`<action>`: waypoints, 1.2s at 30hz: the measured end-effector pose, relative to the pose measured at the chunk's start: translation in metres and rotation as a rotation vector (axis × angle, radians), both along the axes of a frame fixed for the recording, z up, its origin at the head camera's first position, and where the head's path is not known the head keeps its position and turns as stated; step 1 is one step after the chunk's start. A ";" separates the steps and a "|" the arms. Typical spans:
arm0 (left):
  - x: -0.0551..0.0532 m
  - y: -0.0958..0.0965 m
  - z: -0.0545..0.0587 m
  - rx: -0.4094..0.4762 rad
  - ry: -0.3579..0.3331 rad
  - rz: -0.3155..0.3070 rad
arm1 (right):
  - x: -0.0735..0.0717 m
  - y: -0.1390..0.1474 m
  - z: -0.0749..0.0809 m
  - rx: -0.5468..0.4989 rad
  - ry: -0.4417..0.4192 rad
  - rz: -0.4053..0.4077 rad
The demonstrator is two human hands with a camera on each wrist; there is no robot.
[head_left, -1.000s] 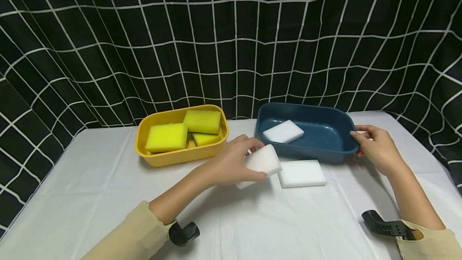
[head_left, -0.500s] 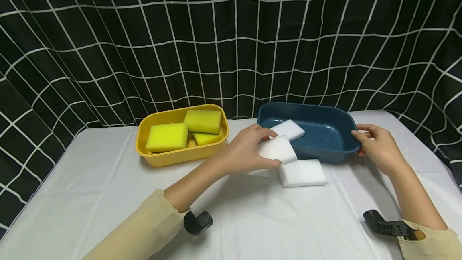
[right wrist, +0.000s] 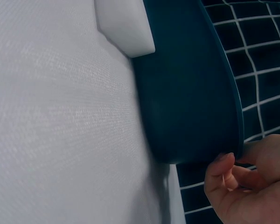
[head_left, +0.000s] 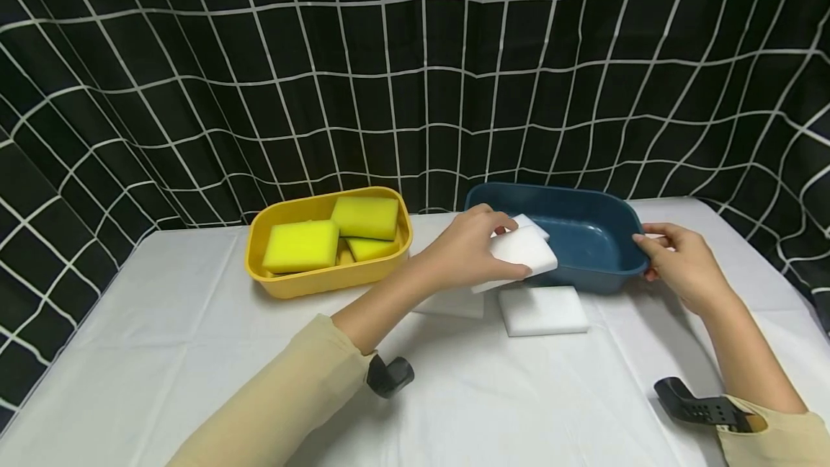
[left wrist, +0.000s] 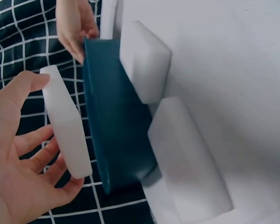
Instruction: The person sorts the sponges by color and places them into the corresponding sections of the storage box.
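Note:
My left hand (head_left: 470,251) grips a white sponge (head_left: 527,251), thumb on one side and fingers on the other, over the near left rim of the blue bin (head_left: 583,276). The same sponge (left wrist: 67,123) shows edge-on in the left wrist view. My right hand (head_left: 684,265) pinches the bin's right rim between thumb and fingers; in the right wrist view the hand (right wrist: 252,182) is at the rim's corner. Another white sponge (head_left: 533,225) lies inside the bin, mostly hidden by the left hand. Two more lie on the cloth in front: the right sponge (head_left: 543,310) and the left sponge (head_left: 452,303), partly covered by the forearm.
To the left stands a yellow bin (head_left: 331,283) with several yellow sponges (head_left: 300,246) in it. A white cloth (head_left: 162,352) covers the table. Behind both bins hangs a black curtain (head_left: 389,92) with a white grid.
My left hand has carried the white sponge right and upward, from the cloth in front to over the blue bin's rim. My right hand stays on the bin's rim.

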State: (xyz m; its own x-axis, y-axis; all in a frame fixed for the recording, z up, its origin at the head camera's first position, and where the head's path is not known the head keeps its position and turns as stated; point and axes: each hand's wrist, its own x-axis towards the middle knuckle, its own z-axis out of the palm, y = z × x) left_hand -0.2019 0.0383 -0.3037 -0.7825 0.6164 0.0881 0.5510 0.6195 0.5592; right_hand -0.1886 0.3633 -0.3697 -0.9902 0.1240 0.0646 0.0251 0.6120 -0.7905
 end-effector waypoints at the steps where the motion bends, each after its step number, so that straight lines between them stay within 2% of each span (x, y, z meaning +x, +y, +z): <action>1: -0.002 0.002 0.001 -0.004 0.006 -0.001 | 0.000 0.000 0.000 -0.003 0.001 0.001; 15: -0.025 0.024 0.010 -0.054 0.073 0.028 | 0.000 -0.001 0.002 -0.007 -0.001 -0.002; 24: -0.037 0.036 0.011 -0.109 0.077 0.106 | 0.000 0.000 0.002 -0.008 -0.008 -0.001; 36: -0.051 0.048 0.016 -0.161 0.048 0.227 | -0.002 0.000 0.000 -0.017 -0.002 0.005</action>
State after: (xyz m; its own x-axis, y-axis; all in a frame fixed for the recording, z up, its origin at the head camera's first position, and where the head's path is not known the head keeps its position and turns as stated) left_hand -0.2529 0.0864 -0.2881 -0.8992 0.4353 0.0436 0.4119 0.8087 0.4199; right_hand -0.1902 0.3633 -0.3699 -0.9909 0.1205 0.0606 0.0238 0.5982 -0.8010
